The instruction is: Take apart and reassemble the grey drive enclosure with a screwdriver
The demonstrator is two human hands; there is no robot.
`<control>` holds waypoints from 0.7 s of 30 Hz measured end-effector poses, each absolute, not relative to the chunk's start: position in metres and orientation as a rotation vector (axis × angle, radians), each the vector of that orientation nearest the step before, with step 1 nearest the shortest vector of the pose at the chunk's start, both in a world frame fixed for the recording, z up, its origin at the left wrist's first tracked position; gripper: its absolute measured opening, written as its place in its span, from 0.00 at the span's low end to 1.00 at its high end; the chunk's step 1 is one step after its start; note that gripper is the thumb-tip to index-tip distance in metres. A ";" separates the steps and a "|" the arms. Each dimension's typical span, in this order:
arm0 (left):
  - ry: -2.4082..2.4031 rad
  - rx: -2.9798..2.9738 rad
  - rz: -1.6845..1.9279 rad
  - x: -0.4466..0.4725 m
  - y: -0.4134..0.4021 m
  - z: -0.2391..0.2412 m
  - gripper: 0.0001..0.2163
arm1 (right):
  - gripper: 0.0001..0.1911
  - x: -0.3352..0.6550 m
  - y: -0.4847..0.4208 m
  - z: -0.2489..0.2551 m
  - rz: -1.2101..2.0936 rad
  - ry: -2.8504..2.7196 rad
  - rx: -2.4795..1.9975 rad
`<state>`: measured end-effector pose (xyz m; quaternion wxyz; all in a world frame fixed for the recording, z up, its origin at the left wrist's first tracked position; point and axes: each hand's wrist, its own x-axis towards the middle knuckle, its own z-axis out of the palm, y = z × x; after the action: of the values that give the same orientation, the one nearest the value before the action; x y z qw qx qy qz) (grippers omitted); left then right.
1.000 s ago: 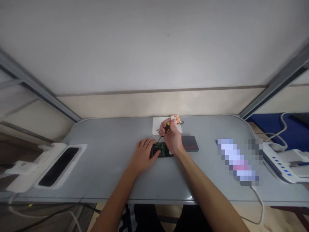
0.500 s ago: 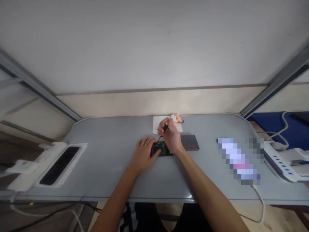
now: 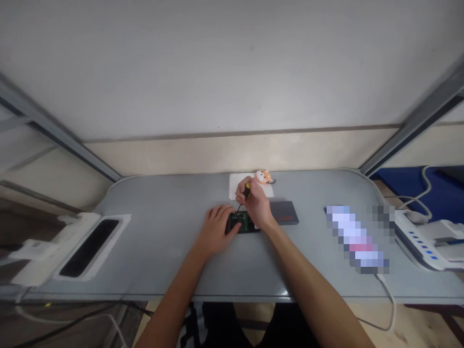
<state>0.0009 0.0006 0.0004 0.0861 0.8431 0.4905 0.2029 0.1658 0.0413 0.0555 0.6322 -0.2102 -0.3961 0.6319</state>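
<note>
A small black device (image 3: 242,223) with a green circuit board showing lies on the grey table (image 3: 163,241). My left hand (image 3: 216,229) lies on its left end, fingers together, pressing it down. My right hand (image 3: 256,203) is closed around a small screwdriver (image 3: 245,195) with a black and yellow handle. The thin shaft slants down to the board. A dark grey cover (image 3: 284,213) with a red mark lies just right of my right hand.
A white paper sheet (image 3: 235,185) and a small orange figure (image 3: 264,177) sit behind the device. A white tray with a black recess (image 3: 87,248) stands at the left. At the right are a blurred-out object (image 3: 357,239), a white power strip (image 3: 420,239) and cables.
Both hands stay at the device. My right hand with the screwdriver has shifted slightly up and left; the view has drifted a little.
</note>
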 end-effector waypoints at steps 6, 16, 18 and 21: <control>1.467 2.509 0.612 0.001 0.001 0.001 0.13 | 0.25 0.167 0.042 0.054 1.446 -0.904 -0.455; 1.466 2.510 0.608 0.002 0.001 0.000 0.14 | 0.26 0.166 0.041 0.051 1.411 -0.945 -0.481; 1.462 2.512 0.618 0.002 0.001 0.000 0.14 | 0.25 0.166 0.042 0.051 1.416 -0.951 -0.480; 1.469 2.509 0.615 0.002 0.001 0.001 0.13 | 0.25 0.166 0.043 0.050 1.406 -0.968 -0.472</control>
<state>0.0018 0.0006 0.0008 0.0850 0.8412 0.4925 0.2063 0.1662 0.0427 0.0495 0.6328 -0.2063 -0.4233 0.6147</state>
